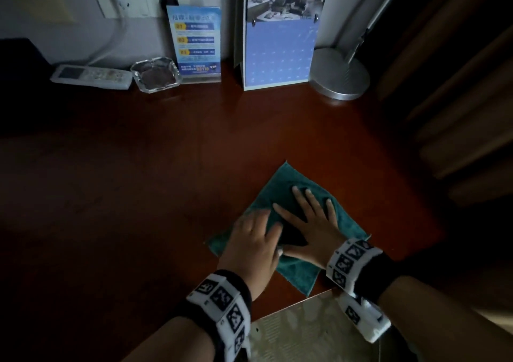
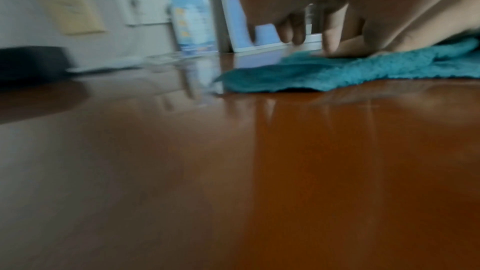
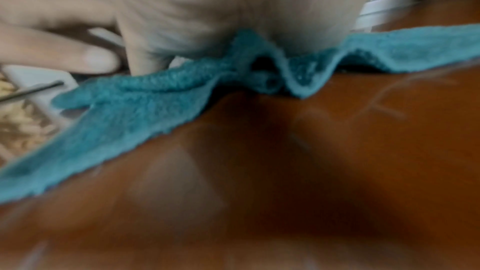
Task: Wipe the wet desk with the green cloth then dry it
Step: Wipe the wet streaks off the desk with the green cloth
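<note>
The cloth [image 1: 294, 195] is blue-green. The desk [image 1: 138, 181] is shiny red-brown. The wrist bands [image 1: 222, 306] have black-and-white square patterns. The remote [image 1: 91, 76] is white.

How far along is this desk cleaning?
Done: the green cloth lies spread flat on the desk. In hand: the left hand and right hand press it down, near the front edge. Left: the wide far surface, then drying.

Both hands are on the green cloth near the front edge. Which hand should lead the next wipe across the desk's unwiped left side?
Probably left. The left hand rests on the green cloth's left part, beside the open desk. The right hand lies flat farther right and would have to cross over it.
</note>
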`<state>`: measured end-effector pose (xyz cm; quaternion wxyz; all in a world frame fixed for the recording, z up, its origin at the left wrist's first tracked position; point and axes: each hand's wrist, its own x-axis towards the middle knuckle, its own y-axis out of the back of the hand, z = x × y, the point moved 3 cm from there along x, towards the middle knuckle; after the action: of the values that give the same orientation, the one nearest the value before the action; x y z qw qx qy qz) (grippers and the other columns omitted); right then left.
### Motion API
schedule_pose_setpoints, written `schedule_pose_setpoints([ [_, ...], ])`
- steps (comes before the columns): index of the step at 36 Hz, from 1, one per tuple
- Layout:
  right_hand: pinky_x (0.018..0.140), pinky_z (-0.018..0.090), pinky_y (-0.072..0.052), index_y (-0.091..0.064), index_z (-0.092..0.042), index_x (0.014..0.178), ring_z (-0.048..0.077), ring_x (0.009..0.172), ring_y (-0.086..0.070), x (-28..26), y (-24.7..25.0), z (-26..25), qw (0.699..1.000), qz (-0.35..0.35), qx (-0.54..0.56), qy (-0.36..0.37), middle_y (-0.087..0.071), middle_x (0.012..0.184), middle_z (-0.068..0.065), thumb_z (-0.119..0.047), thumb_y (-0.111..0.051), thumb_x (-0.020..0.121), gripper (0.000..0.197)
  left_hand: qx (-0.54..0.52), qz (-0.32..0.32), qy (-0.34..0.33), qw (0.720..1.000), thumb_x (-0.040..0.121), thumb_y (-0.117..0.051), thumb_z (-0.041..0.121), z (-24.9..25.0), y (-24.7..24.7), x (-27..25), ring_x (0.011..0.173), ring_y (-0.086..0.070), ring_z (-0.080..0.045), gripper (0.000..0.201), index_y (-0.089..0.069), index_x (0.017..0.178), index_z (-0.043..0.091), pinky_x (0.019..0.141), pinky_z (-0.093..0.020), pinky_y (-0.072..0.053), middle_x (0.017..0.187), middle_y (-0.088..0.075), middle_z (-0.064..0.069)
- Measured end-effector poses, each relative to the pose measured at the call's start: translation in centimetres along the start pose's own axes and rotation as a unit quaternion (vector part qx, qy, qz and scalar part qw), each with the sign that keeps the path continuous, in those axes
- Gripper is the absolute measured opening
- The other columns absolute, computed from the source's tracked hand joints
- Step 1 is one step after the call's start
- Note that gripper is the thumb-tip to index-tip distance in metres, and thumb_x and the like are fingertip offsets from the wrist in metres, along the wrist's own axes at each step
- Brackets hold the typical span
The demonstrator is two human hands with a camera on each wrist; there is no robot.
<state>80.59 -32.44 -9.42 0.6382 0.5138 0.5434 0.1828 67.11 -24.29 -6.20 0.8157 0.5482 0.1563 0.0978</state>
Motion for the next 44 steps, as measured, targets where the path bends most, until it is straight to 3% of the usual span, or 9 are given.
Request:
schedule_pose_setpoints([
  [3,0.112,0.055,0.017,0.027,-0.067,0.123,0.014,0.135,0.038,-0.8,-0.3,1.5,0.999,0.011,0.019,-0.031,0.044,0.143,-0.015,-0.09,-0.011,0.058,0.078,-0.022,-0.07,-0.002,0.997,0.101,-0.033,0.037,1.3,-2.1,1.2,0.146,0.009,-0.025,0.058,-0.006,0.151,0.025,0.117,-0.039,0.001,0.158,0.013,-0.005],
  [7,0.112,0.051,0.019,0.021,-0.072,0.122,0.01,0.134,0.037,-1.2,-0.3,4.2,0.996,0.032,0.047,-0.063,0.042,0.142,-0.02,-0.095,0.003,0.053,0.075,-0.01,-0.072,-0.014,0.997,0.091,-0.006,0.049,2.3,-3.7,2.5,0.146,0.006,-0.025,0.064,-0.009,0.151,0.029,0.111,-0.038,0.012,0.156,0.016,-0.001],
  [9,0.111,0.049,0.02,0.021,-0.074,0.12,0.007,0.133,0.036,-1.4,-0.2,5.5,0.995,0.035,0.059,-0.076,0.042,0.142,-0.022,-0.096,0.007,0.051,0.074,0.018,-0.091,-0.031,0.995,0.096,-0.014,0.05,2.6,-3.9,3.4,0.145,0.016,-0.021,0.06,0.001,0.151,0.031,0.113,-0.037,0.015,0.156,0.022,0.001],
  [13,0.114,0.049,0.017,0.02,-0.072,0.121,0.005,0.133,0.034,-1.9,0.1,8.0,0.992,0.031,0.071,-0.102,0.04,0.141,-0.023,-0.091,-0.006,0.059,0.07,0.029,-0.112,-0.038,0.993,0.098,-0.025,0.052,3.1,-3.7,4.8,0.143,0.021,-0.018,0.063,0.008,0.149,0.034,0.116,-0.039,0.012,0.155,0.027,0.003],
  [18,0.114,0.043,0.014,0.021,-0.062,0.128,0.005,0.133,0.031,-2.7,0.3,10.4,0.991,0.041,0.052,-0.113,0.034,0.145,-0.021,-0.1,0.002,0.044,0.093,0.045,-0.133,-0.039,0.989,0.097,-0.024,0.055,3.5,-3.5,5.6,0.143,0.022,-0.019,0.065,0.01,0.149,0.036,0.115,-0.04,0.013,0.155,0.027,0.003],
  [27,0.117,0.047,0.006,0.017,-0.054,0.135,0.015,0.144,0.019,-5.4,-1.2,13.1,0.968,0.077,0.09,-0.222,0.026,0.152,-0.015,-0.091,-0.017,0.065,0.086,0.094,-0.126,-0.011,0.988,0.091,-0.013,0.065,-0.7,-0.7,2.4,0.144,0.018,-0.021,0.063,0.007,0.147,0.043,0.112,-0.057,0.011,0.156,0.022,0.004],
  [31,0.116,0.051,0.004,0.016,-0.052,0.138,0.019,0.145,0.013,-6.1,-2.1,11.5,0.946,0.106,0.11,-0.286,0.018,0.157,-0.009,-0.079,-0.02,0.067,0.084,0.113,-0.133,0.084,0.981,0.066,0.011,0.073,-6.4,1.2,-1.5,0.136,0.031,-0.021,0.076,0.031,0.135,0.049,0.107,-0.062,0.014,0.147,0.039,0.004],
  [35,0.116,0.052,0.004,0.016,-0.047,0.143,0.022,0.144,0.016,-6.2,-3.1,9.2,0.929,0.098,0.123,-0.335,0.021,0.157,-0.005,-0.075,-0.028,0.079,0.082,0.096,-0.169,0.17,0.966,0.058,0.01,0.079,-11.1,2.7,-6.2,0.132,0.037,-0.021,0.079,0.038,0.127,0.052,0.107,-0.062,0.012,0.138,0.047,0.007],
  [44,0.115,0.052,0.003,0.01,-0.033,0.149,0.028,0.144,0.017,-5.8,-4.0,0.3,0.91,0.123,0.136,-0.371,0.019,0.158,0.006,-0.069,-0.034,0.085,0.085,0.04,-0.243,0.244,0.938,0.079,-0.021,0.081,-14.8,1.9,-10.6,0.136,0.034,-0.031,0.077,0.039,0.122,0.058,0.109,-0.065,0.004,0.136,0.052,0.009],
])
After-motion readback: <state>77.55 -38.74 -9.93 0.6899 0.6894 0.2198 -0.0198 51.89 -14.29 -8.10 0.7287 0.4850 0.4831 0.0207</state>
